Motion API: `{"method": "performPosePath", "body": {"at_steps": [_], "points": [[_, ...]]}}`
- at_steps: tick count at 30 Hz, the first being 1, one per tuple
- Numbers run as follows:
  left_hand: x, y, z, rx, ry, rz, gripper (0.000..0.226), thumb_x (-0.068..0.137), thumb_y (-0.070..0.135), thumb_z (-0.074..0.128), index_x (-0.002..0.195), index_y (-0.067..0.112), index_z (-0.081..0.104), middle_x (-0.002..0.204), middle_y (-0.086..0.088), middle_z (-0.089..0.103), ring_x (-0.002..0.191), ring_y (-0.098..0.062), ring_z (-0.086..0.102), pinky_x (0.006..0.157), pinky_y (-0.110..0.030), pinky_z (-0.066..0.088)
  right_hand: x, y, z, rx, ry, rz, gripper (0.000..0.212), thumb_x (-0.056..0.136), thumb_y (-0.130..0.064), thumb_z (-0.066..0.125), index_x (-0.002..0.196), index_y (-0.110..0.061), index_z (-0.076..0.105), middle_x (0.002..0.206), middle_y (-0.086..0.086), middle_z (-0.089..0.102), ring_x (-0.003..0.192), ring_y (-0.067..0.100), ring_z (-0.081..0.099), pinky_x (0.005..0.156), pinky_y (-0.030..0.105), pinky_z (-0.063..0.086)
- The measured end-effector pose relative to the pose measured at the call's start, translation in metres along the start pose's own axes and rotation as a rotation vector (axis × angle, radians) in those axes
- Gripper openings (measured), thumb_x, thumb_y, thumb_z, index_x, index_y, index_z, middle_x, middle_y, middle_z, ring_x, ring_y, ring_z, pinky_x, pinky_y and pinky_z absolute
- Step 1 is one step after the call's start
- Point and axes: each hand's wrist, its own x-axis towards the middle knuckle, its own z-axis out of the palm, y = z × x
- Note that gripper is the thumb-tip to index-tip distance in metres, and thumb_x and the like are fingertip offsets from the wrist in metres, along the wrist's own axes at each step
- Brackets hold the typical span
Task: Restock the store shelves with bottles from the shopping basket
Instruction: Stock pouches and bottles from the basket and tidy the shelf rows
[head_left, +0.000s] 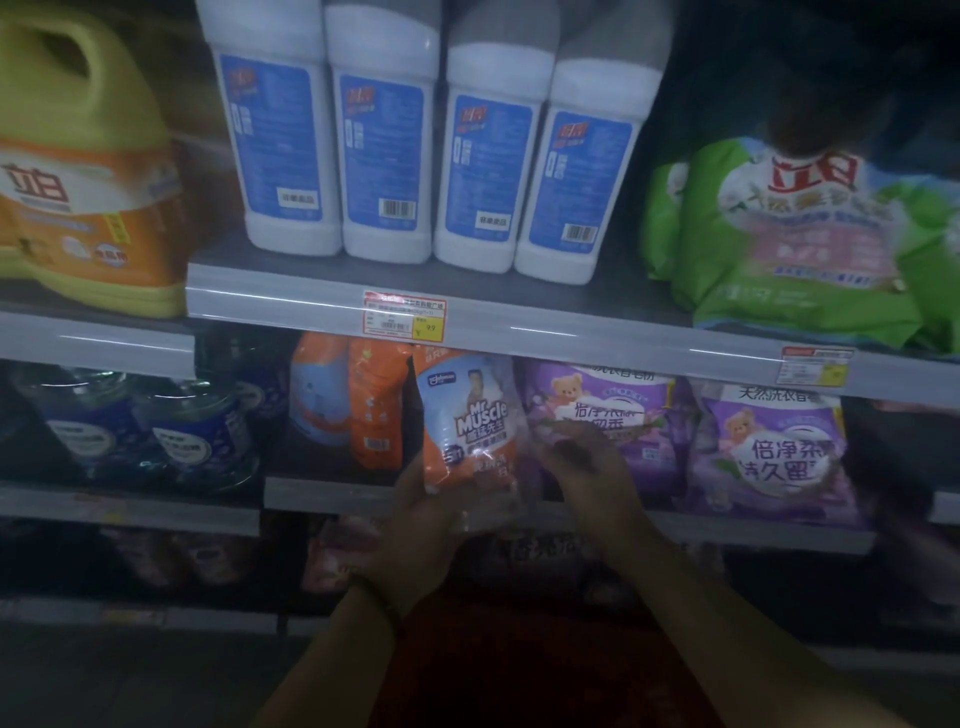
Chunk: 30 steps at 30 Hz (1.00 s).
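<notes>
Low down, under my arms, there is a dark red shape. It may be the shopping basket, but it is too dim to be sure. My left hand is under the orange and blue plastic Mr Muscle pack. Its fingers curl round the bottom end, so the pack stands up with its picture side facing me. I think I hold it low like this so the top can slide in under the shelf edge above. My right hand is just beside the pack on its right side, with bent fingers. It is too blurry to tell if it pinches the pack or only steadies it. The pack is up in the air, right in front of the grey metal middle shelf, and I do not think it sits there yet. It looks meant for the gap between the orange soft bags on its left and the purple soft bags with a bear picture on its right. Farther left on that shelf are dark blue round tubs. Up on the grey top shelf, four tall white plastic bottles with blue labels stand side by side. A big yellow jug with an orange label is to their left and green soft bags are to their right.
</notes>
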Motion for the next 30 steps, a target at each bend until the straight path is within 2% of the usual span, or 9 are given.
{"method": "performPosePath", "body": {"at_steps": [2, 4, 8, 11, 14, 16, 21, 23, 30], "points": [[-0.003, 0.010, -0.006, -0.026, -0.046, -0.043, 0.034, 0.096, -0.014, 0.052, 0.125, -0.002, 0.065, 0.103, -0.027, 0.073, 0.070, -0.025, 0.078, 0.053, -0.029, 0.059, 0.005, 0.011, -0.004, 0.152, -0.054, 0.186, 0.027, 0.102, -0.021, 0.071, 0.128, -0.013, 0.072, 0.125, 0.007, 0.076, 0.119, 0.029, 0.071, 0.106, 0.056, 0.056], [-0.007, 0.019, -0.009, -0.041, -0.103, -0.064, 0.037, 0.094, -0.012, 0.052, 0.127, -0.001, 0.064, 0.106, -0.024, 0.077, 0.082, -0.028, 0.080, 0.060, -0.031, 0.062, 0.009, 0.019, -0.008, 0.245, -0.178, 0.258, 0.025, 0.105, -0.020, 0.066, 0.128, -0.017, 0.074, 0.126, 0.008, 0.078, 0.120, 0.033, 0.072, 0.109, 0.064, 0.053], [-0.005, 0.026, -0.014, -0.049, -0.116, -0.107, 0.037, 0.092, -0.007, 0.053, 0.122, 0.010, 0.066, 0.105, -0.016, 0.080, 0.087, -0.029, 0.081, 0.061, -0.036, 0.065, 0.011, 0.024, -0.007, 0.335, -0.368, 0.220, 0.027, 0.105, -0.011, 0.059, 0.094, -0.023, 0.081, 0.103, 0.008, 0.080, 0.101, 0.033, 0.076, 0.089, 0.055, 0.063], [0.001, 0.025, -0.014, 0.076, -0.102, -0.063, 0.040, 0.092, 0.009, 0.062, 0.132, 0.014, 0.062, 0.120, -0.014, 0.078, 0.103, -0.031, 0.079, 0.074, -0.039, 0.066, 0.016, 0.032, -0.003, 0.355, -0.322, 0.166, 0.033, 0.101, 0.001, 0.061, 0.083, -0.021, 0.078, 0.088, 0.003, 0.078, 0.083, 0.022, 0.075, 0.071, 0.036, 0.061], [0.016, 0.020, -0.021, 0.319, -0.062, 0.022, 0.041, 0.097, 0.018, 0.071, 0.136, 0.017, 0.061, 0.127, -0.007, 0.076, 0.113, -0.027, 0.076, 0.090, -0.048, 0.065, 0.025, 0.047, -0.001, 0.336, -0.253, 0.088, 0.003, 0.100, -0.002, 0.066, 0.098, -0.001, 0.069, 0.095, 0.012, 0.075, 0.090, 0.032, 0.073, 0.076, 0.041, 0.061], [0.025, 0.016, -0.024, 0.476, -0.069, 0.064, 0.032, 0.104, 0.014, 0.065, 0.134, 0.024, 0.062, 0.128, 0.003, 0.076, 0.116, -0.019, 0.075, 0.096, -0.049, 0.063, 0.032, 0.050, 0.002, 0.325, -0.213, 0.052, 0.018, 0.098, -0.002, 0.068, 0.114, 0.005, 0.066, 0.108, 0.019, 0.077, 0.100, 0.039, 0.075, 0.079, 0.045, 0.064], [0.037, 0.004, -0.015, 0.484, -0.006, 0.137, 0.040, 0.105, -0.003, 0.056, 0.110, 0.033, 0.073, 0.109, 0.013, 0.081, 0.103, -0.007, 0.077, 0.080, -0.027, 0.063, 0.040, 0.048, 0.018, 0.205, -0.108, 0.019, 0.020, 0.100, 0.004, 0.066, 0.119, -0.002, 0.065, 0.109, 0.009, 0.080, 0.102, 0.028, 0.078, 0.070, 0.032, 0.065], [0.042, 0.002, -0.010, 0.474, 0.035, 0.207, 0.045, 0.104, -0.007, 0.055, 0.103, 0.032, 0.077, 0.103, 0.012, 0.081, 0.097, -0.007, 0.078, 0.079, -0.033, 0.065, 0.047, 0.051, 0.026, 0.182, -0.076, -0.010, 0.022, 0.102, 0.003, 0.064, 0.122, -0.004, 0.065, 0.115, 0.009, 0.078, 0.106, 0.026, 0.078, 0.076, 0.037, 0.067], [0.060, -0.004, -0.009, 0.604, 0.078, 0.375, 0.084, 0.105, -0.018, 0.039, 0.114, 0.060, 0.068, 0.112, 0.024, 0.075, 0.106, 0.001, 0.072, 0.084, -0.015, 0.058, 0.065, 0.064, 0.040, 0.111, -0.041, -0.042, 0.032, 0.102, -0.003, 0.068, 0.131, -0.015, 0.062, 0.125, -0.001, 0.077, 0.117, 0.015, 0.075, 0.092, 0.050, 0.066]]}}
